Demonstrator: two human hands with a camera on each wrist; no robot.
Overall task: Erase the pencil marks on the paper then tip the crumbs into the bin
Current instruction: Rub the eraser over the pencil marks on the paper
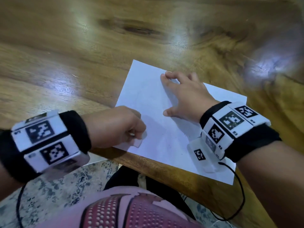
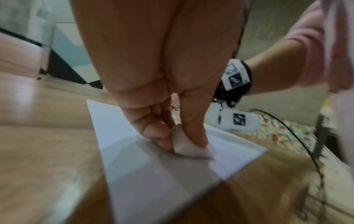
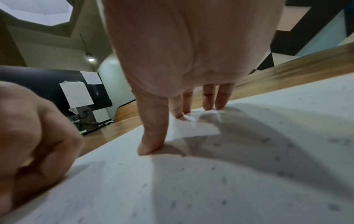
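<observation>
Held tight in the left hand [image 1: 115, 127] is a white eraser [image 1: 138, 142], pressed on the paper [image 1: 164, 129] at its seven o'clock corner, so marks can be rubbed off. Further up, at one o'clock, the right hand [image 1: 185, 94] is spread flat so the sheet is kept from sliding. Grey crumbs [image 3: 216, 144] are shown only in the right wrist view. No bin is seen.

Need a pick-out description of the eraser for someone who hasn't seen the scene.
Start at the wooden table and find the white paper at its near edge. At the sheet's near-left corner, the left hand pinches the eraser against the paper. It is a small pale block, the only loose thing on the sheet besides dark crumbs.
</observation>
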